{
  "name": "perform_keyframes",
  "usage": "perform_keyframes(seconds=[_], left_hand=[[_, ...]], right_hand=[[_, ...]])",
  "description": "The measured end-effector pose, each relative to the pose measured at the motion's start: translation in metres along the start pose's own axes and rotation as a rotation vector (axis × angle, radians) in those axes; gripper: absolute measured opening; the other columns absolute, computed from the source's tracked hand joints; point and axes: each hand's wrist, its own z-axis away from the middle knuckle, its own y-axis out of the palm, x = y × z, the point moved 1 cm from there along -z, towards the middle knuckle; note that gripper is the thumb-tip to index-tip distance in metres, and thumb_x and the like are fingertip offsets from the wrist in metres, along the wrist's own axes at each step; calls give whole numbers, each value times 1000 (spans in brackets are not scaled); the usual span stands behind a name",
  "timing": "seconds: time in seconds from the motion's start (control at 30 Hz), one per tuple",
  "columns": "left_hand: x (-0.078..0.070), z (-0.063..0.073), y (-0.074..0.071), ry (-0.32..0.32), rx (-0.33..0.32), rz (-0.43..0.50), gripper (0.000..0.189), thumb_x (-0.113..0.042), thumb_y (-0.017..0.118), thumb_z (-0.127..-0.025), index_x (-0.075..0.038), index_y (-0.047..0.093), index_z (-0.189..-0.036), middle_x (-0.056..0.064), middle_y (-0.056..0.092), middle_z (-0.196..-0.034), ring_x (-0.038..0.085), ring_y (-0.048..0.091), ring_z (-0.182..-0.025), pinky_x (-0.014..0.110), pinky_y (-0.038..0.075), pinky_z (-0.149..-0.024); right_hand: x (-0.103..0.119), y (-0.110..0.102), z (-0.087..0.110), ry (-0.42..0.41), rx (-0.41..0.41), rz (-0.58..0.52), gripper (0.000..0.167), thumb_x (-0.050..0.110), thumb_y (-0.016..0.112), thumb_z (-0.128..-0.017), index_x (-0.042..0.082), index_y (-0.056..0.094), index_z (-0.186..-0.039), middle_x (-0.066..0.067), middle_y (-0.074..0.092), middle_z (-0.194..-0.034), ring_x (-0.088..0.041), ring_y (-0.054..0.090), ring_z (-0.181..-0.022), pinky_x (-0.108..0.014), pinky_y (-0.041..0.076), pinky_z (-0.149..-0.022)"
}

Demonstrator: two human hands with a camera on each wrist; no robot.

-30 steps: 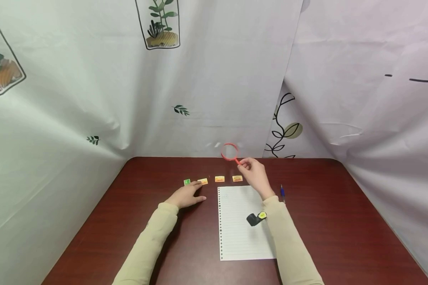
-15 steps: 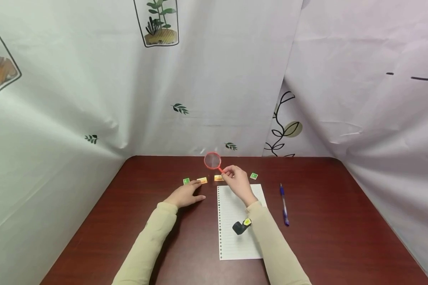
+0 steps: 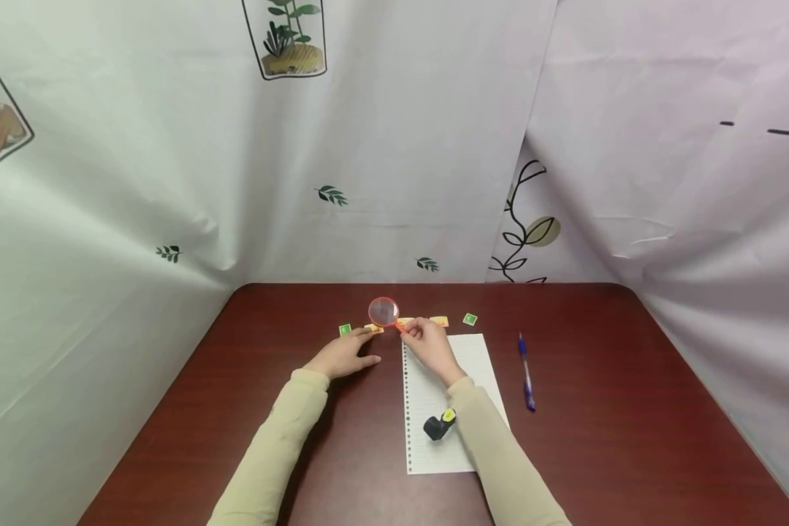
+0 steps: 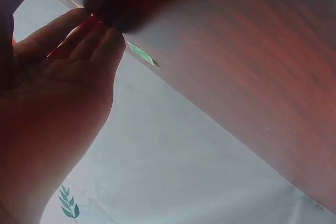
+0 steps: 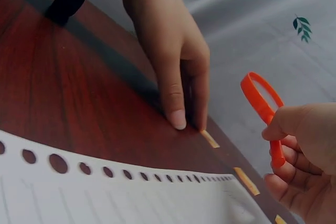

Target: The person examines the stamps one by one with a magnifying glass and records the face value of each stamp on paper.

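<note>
Just in from the far edge of the table (image 3: pixel 631 409), five stamps lie in a loose row. A green stamp (image 3: pixel 345 329) marks the left end, three orange ones follow, and a second green stamp (image 3: pixel 470 319), turned a little, marks the right end. The left hand (image 3: pixel 342 356) has its fingers stretched out toward the far edge and its thumb spread away from them; a fingertip touches the first orange stamp (image 3: pixel 375 329).

The right hand (image 3: pixel 432 351) pinches the magnifier (image 3: pixel 383 312) by its handle (image 5: pixel 276 153) between thumb and fingers. The magnifier is raised off the table and tilted, its round lens beyond the fingertips; in the head view its rim overlaps the far side of the first orange stamp. The middle orange stamp (image 5: pixel 245 181) is partly covered by the right hand in the head view, and the third orange stamp (image 3: pixel 439 321) shows just beyond it.

Lined paper (image 3: pixel 427 438) with holes down its left side reaches from near the stamps toward the table's near edge, the right sleeve (image 3: pixel 500 446) crossing over it. A blue pen (image 3: pixel 526 372) lies between the paper and the table's right edge. Behind the far edge hangs a white curtain (image 3: pixel 401 146) printed with leaves.
</note>
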Motion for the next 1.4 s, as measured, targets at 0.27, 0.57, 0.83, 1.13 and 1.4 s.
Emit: perform_keyframes(seconds=[0.27, 0.57, 0.83, 1.13, 1.4], left_hand=[[1, -2, 1, 24, -24, -16, 66, -39, 68, -96, 0, 51, -146, 18, 45, -152, 33, 49, -136, 49, 42, -108], [-2, -4, 1, 7, -28, -21, 64, -39, 69, -96, 1, 53, -144, 20, 48, -149, 32, 52, -133, 48, 42, -109], [-2, -4, 2, 8, -37, -8, 62, -37, 70, -96, 0, 55, -143, 20, 50, -147, 32, 55, -130, 48, 44, -107], [-2, -4, 3, -5, -33, -5, 63, -38, 70, -95, -3, 54, -144, 19, 50, -147, 32, 56, -129, 49, 44, -106], [-3, -3, 2, 9, -37, -12, 60, -37, 70, -95, -1, 56, -142, 19, 52, -144, 32, 58, -126, 49, 46, -104]], right_hand=[[-6, 6, 2, -11, 9, 10, 7, 7, 72, -89, 3, 69, -94, -2, 63, -81, -11, 53, -72, -23, 44, -65], [-9, 8, 2, -18, 45, 53, 5, 7, 72, -88, 5, 70, -92, 0, 61, -79, -10, 53, -70, -24, 44, -64], [-9, 9, 3, -14, 56, 51, 4, 6, 72, -88, 6, 69, -91, 0, 61, -78, -11, 54, -70, -25, 45, -65], [-8, 10, 5, -2, 65, 42, 5, 6, 73, -88, 6, 71, -92, 0, 63, -80, -11, 55, -72, -25, 46, -67], [-6, 9, 6, 7, 69, 33, 5, 7, 72, -88, 5, 70, -92, -1, 63, -80, -12, 56, -72, -26, 47, -67]])
